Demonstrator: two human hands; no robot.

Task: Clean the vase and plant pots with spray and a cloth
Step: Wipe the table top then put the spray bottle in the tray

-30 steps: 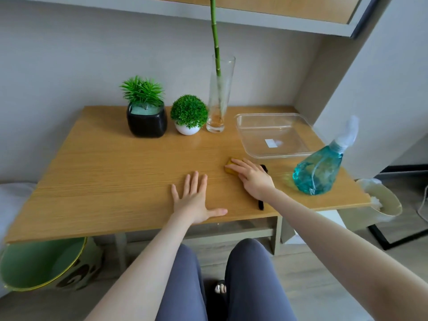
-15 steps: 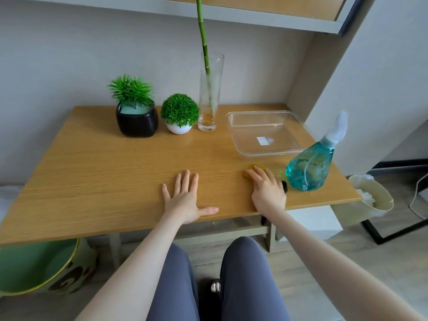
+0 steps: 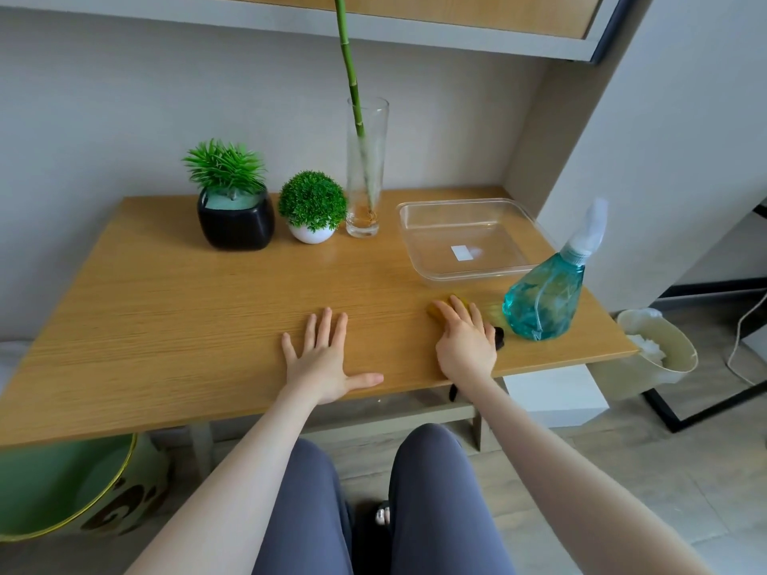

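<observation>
A tall glass vase (image 3: 367, 172) with a green bamboo stem stands at the back of the wooden table (image 3: 174, 309). Left of it sit a small white pot (image 3: 311, 233) with a round green plant and a black pot (image 3: 235, 222) with a spiky plant. A teal spray bottle (image 3: 545, 298) stands near the right edge. My left hand (image 3: 323, 359) lies flat on the table, fingers spread. My right hand (image 3: 465, 338) presses with straight fingers on a yellow cloth (image 3: 436, 311), mostly hidden under it, just left of the bottle.
An empty clear plastic tray (image 3: 469, 242) sits behind my right hand. A dark strap (image 3: 498, 338) lies by my right wrist and hangs off the table edge. A green bin (image 3: 62, 491) stands under the table at left, a beige bin (image 3: 664, 359) at right.
My right hand has slid to the right with the yellow cloth, ending close to the spray bottle. My left hand has stayed flat in place.
</observation>
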